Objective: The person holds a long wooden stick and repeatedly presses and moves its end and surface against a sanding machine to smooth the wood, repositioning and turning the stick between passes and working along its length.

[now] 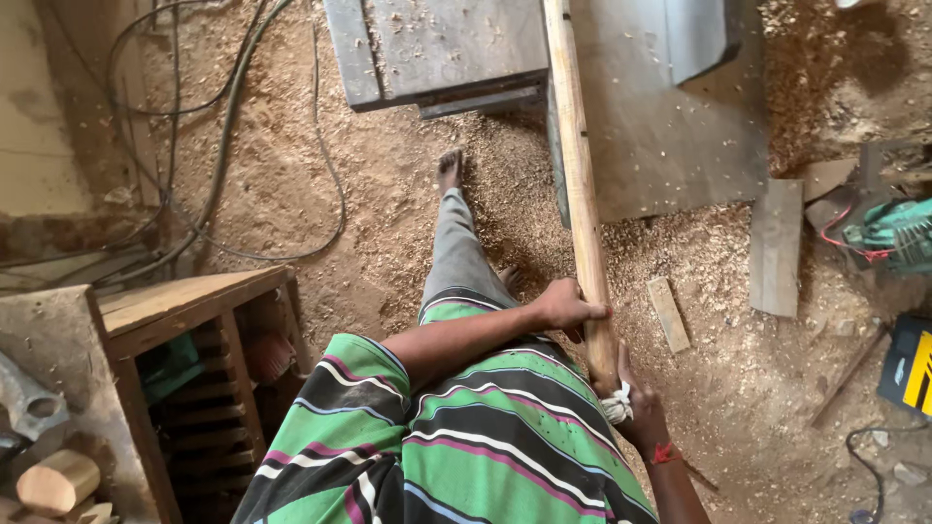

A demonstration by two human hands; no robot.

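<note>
- Wooden shelving point(184, 320) stands at our left, its top bare, and a rounded offcut point(56, 480) lies beside a grey metal piece point(27, 403) in the near corner.
- Dark cables point(209, 165) trail over the floor point(388, 194), which is thick with sawdust, so we judge that a good deal of cutting or planing is already done in this place.
- Our bare foot point(449, 170) is stepped forward on the sawdust, towards the grey machine surface point(437, 49) at the top.
- Our left hand point(568, 309) is closed around the long wooden pole point(581, 184), gripping it from the side near its lower end.
- The pole runs from our hands up and away, passing the edge of the grey surface and out of the top of the view; whether it rests on the surface or only passes beside it we cannot tell.
- Our right hand point(636, 412), with a white wrap point(617, 403) on one finger and a red band point(664, 453) at the wrist, clasps the very end of the pole from below.
- The pole looks smooth and evenly rounded along the stretch we can see, which we judge to mean the shaping is well on; how much is left cannot be read from here.
- A short wooden block point(669, 313) and a flat board point(777, 247) lie on the floor just right of the pole.
- A green power tool point(898, 233) and a yellow-and-black one point(913, 364) sit at the far right, untouched.
</note>
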